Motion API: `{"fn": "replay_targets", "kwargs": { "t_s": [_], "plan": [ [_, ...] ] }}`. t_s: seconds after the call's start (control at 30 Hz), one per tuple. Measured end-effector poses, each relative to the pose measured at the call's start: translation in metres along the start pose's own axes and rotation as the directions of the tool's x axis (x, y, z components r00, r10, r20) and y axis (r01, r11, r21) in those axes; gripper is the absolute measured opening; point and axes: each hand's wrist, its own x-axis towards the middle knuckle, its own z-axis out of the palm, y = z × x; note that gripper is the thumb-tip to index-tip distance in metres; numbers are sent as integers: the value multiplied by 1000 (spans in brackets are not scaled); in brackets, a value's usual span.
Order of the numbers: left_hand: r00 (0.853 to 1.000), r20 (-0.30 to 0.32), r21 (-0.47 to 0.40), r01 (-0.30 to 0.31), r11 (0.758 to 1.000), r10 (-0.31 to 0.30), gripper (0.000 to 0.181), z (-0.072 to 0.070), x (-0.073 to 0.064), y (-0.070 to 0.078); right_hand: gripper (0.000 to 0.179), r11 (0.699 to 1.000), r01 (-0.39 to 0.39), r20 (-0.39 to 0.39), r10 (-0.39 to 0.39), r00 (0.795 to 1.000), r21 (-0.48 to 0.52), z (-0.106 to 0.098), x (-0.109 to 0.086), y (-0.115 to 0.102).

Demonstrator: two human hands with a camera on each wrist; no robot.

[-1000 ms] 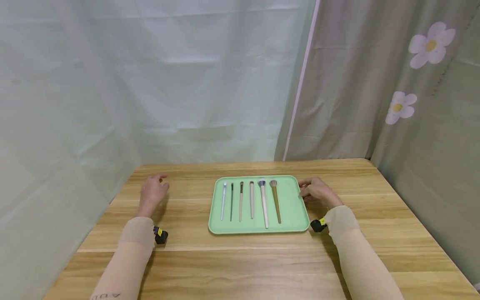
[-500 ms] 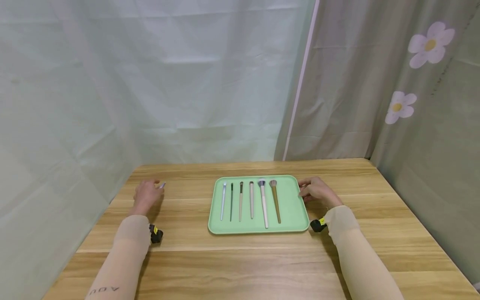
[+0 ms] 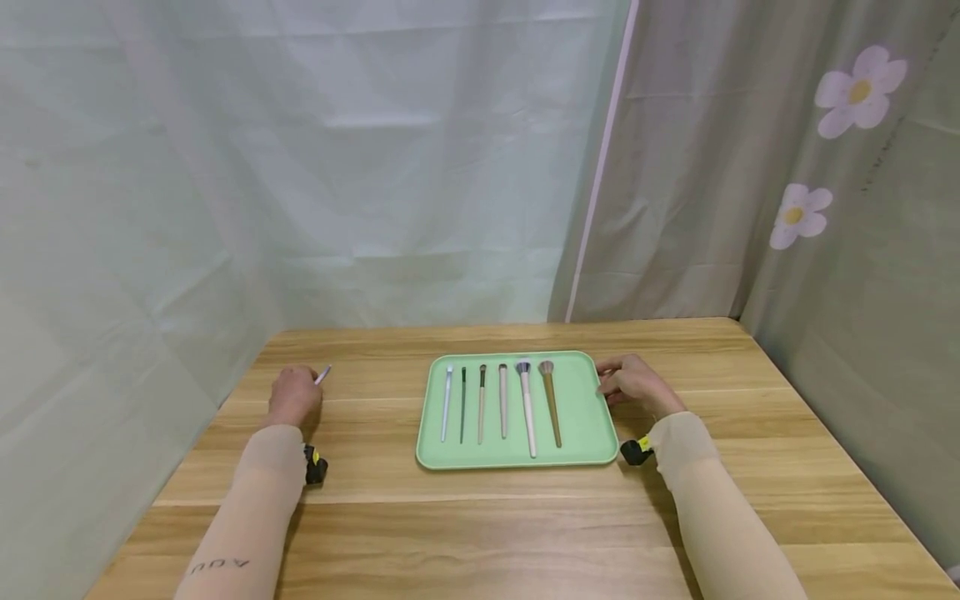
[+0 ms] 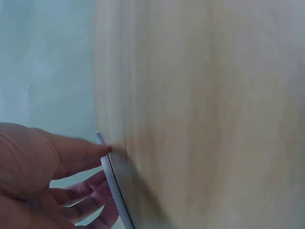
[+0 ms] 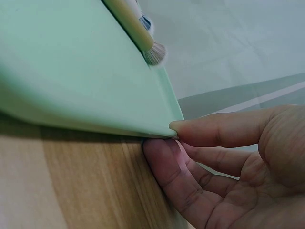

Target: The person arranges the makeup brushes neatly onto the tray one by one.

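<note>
My left hand (image 3: 292,394) is low over the table's far left. It pinches a slim pale lavender stick (image 3: 323,374), much like a makeup brush handle. In the left wrist view the thumb presses this stick against the fingers, its lower end out of frame. At the middle lies a green tray (image 3: 590,425) bearing several makeup brushes in a row, from a thin lavender one (image 3: 446,408) to a thick white one (image 3: 528,417) and a brown one (image 3: 552,404). My right hand (image 3: 632,385) grips the tray's right rim, thumb on top and fingers beneath in the right wrist view.
Under everything is a wooden table (image 3: 420,542). Pale curtains (image 3: 420,167) hang behind it, with a grey flowered curtain (image 3: 697,208) on the right. A small black camera (image 3: 316,465) sits at the left wrist, another (image 3: 637,451) at the right.
My left hand has moved slightly left and turned, and the stick, unseen a second ago, now pokes out from its fingers. The right hand, tray and brushes have stayed in place.
</note>
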Motion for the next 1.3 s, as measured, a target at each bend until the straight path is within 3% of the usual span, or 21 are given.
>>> {"fn": "replay_targets", "kwargs": {
  "t_s": [0.2,0.63,0.77,0.97,1.3],
  "plan": [
    [998,-60,20,-2,1000,3,30,6,3,-5,59,1000,0,4,0,1000,5,1,1,-1],
    [999,-34,-8,11,1000,-11,32,2,0,8,58,1000,-2,-3,2,1000,2,0,2,-1],
    [1000,-25,-23,-2,1000,1,32,2,-2,17,58,1000,-7,-6,7,1000,0,0,1,-1],
    [996,-38,-45,-79,996,77,30,-1,-3,37,58,1000,-1,-7,2,1000,4,-1,1,-1],
    [992,4,-183,-126,975,129,33,1,-2,83,57,1000,-5,-10,5,1000,0,-1,2,1]
  ]
}}
